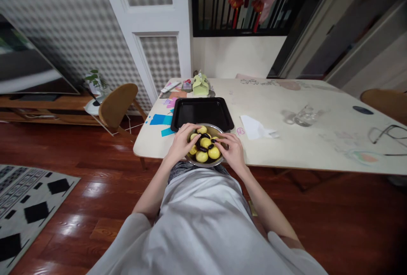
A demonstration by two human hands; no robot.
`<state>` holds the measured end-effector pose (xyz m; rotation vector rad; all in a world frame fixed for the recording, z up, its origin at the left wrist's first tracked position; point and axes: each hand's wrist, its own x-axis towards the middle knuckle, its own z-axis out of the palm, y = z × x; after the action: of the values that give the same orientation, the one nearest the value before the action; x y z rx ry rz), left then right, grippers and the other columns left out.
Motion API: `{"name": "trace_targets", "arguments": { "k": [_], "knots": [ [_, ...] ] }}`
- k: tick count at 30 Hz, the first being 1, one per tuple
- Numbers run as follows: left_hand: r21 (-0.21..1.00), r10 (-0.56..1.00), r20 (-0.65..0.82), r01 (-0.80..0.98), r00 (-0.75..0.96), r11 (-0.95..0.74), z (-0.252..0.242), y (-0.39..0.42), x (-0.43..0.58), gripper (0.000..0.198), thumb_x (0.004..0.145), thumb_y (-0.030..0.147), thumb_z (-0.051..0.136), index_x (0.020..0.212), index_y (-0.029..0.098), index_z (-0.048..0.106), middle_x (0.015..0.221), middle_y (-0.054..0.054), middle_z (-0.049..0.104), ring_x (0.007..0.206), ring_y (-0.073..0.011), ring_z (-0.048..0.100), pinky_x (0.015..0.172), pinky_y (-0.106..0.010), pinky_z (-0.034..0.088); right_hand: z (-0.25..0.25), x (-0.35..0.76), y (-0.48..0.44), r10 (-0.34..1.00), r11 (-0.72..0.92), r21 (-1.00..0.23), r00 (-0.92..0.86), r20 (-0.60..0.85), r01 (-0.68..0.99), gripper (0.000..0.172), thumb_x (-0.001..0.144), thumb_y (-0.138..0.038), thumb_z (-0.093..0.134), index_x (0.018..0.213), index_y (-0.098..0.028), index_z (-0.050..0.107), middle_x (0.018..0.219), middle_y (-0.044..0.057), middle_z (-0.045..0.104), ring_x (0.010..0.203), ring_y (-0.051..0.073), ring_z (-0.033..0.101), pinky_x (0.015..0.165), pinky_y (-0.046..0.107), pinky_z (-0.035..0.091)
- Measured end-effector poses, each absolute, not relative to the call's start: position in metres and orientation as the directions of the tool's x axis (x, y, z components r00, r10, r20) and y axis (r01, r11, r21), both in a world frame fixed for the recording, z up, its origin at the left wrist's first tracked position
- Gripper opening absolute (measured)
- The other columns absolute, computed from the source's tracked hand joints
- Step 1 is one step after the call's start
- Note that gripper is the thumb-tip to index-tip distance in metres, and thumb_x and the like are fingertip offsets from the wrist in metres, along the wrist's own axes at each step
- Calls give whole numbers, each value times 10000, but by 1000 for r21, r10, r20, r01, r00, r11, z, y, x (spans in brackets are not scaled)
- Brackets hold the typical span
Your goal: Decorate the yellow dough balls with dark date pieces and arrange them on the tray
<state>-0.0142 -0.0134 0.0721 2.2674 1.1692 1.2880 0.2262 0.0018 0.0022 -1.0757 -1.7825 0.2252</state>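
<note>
A round metal bowl [206,166] sits at the table's front edge, close against my body. In it lie several round yellow fruits [202,156] with several long, dark grapes [202,149] among them. My left hand [183,142] rests over the bowl's left rim, thumb and fingers apart, the fingertips close to a yellow fruit and a dark grape. At the right rim, my right hand [233,150] pinches a dark grape [214,141] between thumb and fingers, just above the other fruit. Both palms face inward and are hidden from above.
Right behind the bowl lies a black baking tray [202,113]. A light green box [200,85] stands behind it. White paper [254,128], a clear glass [305,116] and a pair of glasses [389,133] lie to the right. A wooden chair [118,103] is at the left end.
</note>
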Motion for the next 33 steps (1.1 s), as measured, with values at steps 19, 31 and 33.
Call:
{"name": "trace_targets", "arguments": {
  "k": [19, 31, 33],
  "knots": [
    [566, 760, 588, 530, 277, -632, 69, -10, -18, 230, 1050, 341, 574, 1223, 223, 670, 1213, -106, 702, 1162, -269, 637, 1060, -444, 500, 2, 231, 0, 704, 644, -588, -78, 706, 490, 174, 986, -348, 671, 951, -282, 828, 1110, 78, 808, 1109, 289, 707, 1041, 565, 551],
    [561, 757, 597, 536, 265, -631, 73, -11, -22, 225, 1049, 346, 583, 1212, 221, 675, 1207, -104, 713, 1171, -268, 640, 1066, -440, 504, -16, 256, 18, 677, 640, -559, -42, 735, 527, 279, 1037, -338, 550, 1186, -264, 774, 1246, 107, 770, 1215, 291, 695, 1129, 591, 514],
    [560, 757, 598, 538, 263, -629, 74, -11, -22, 226, 1049, 347, 583, 1211, 219, 675, 1205, -105, 717, 1172, -269, 641, 1064, -440, 505, -18, 256, 18, 685, 636, -559, -55, 726, 532, 295, 1048, -344, 530, 1206, -260, 765, 1266, 110, 764, 1230, 287, 691, 1145, 587, 505]
  ]
}}
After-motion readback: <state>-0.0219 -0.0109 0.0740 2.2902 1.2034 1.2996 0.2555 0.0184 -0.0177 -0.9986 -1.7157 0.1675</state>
